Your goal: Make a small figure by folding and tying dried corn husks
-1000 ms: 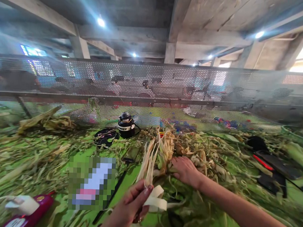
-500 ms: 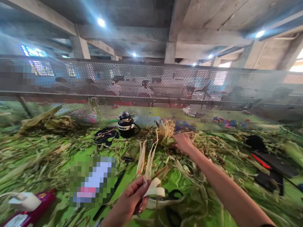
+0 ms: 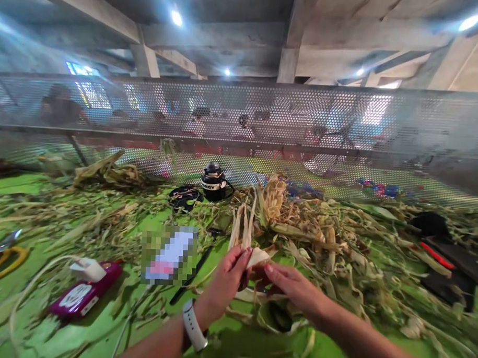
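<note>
My left hand point(image 3: 231, 273), with a white watch point(image 3: 194, 323) on its wrist, is closed around a bunch of pale corn husk strips point(image 3: 244, 229). The long ends of the strips point away from me, and a wide, folded end shows between my two hands. My right hand point(image 3: 288, 285) is right beside it, thumb and fingers pinched on that folded part of the husk. Its fingertips are partly hidden. Beneath my hands, loose husk leaves lie on the green surface around a dark loop, perhaps a scissor handle point(image 3: 279, 315).
Dried husks point(image 3: 315, 234) are heaped ahead and to the right. At the back stands a black jar point(image 3: 214, 183) before a perforated metal screen point(image 3: 241, 111). A purple power bank point(image 3: 82, 293) with a white plug lies left, near yellow-handled scissors point(image 3: 8, 262). A blurred-out phone-like object point(image 3: 169, 255) lies left of my hands.
My right hand has come back from the husk pile and now pinches the husk beside my left hand. The left hand keeps its hold. The view has turned left and tilted down.
</note>
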Motion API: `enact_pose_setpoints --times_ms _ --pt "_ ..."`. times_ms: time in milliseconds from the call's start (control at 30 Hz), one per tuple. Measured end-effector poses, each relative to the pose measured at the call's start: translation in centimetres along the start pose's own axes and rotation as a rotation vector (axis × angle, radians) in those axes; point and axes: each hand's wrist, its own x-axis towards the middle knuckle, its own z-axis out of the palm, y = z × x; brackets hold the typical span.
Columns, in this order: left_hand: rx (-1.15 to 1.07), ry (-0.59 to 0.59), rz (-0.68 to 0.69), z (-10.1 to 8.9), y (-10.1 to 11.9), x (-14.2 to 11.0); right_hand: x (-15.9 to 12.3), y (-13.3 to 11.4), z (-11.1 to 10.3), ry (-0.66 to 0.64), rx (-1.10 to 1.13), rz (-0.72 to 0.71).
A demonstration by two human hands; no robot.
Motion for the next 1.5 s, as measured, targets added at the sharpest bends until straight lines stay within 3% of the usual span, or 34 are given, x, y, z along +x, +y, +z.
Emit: enact_pose_setpoints --times_ms 100,200,367,567,667,800,933,1067,1300,1500 --pt "0.127 -0.023 0.113 1.0 0.4 -0.4 0.9 1.2 1.7 0.147 0.410 -0.009" --pt "0.142 -0.047 0.083 1.7 0.0 -0.3 1.7 1.4 1.2 0.321 0.613 -0.063" --pt "0.072 -0.120 0.020 1.7 -2.0 0.6 1.9 1.4 0.1 0.294 0.715 0.032" --pt "-0.149 -0.050 -0.113 0.7 -2.2 1.2 1.8 0.5 -0.5 0.255 0.580 -0.025" --pt "-0.263 -0.013 -0.212 0.1 -1.9 1.3 1.3 -0.4 -0.9 0.154 0.562 0.040" --pt "-0.279 -0.071 -0.236 0.3 -1.9 1.0 1.0 -0.4 -0.8 0.007 0.551 0.139" --pt "-0.185 -0.081 -0.195 1.1 -1.9 0.6 1.3 0.2 -0.7 0.108 0.495 0.126" --pt "-0.088 -0.166 -0.176 1.1 -1.8 0.4 1.6 0.5 -0.8 0.215 0.369 0.079" --pt "0.004 -0.293 -0.271 0.7 -1.8 -0.3 1.8 1.1 -0.8 0.260 0.212 -0.039" --pt "-0.122 -0.301 -0.367 0.4 -1.7 -0.3 1.9 1.4 -0.8 0.266 0.168 -0.074"
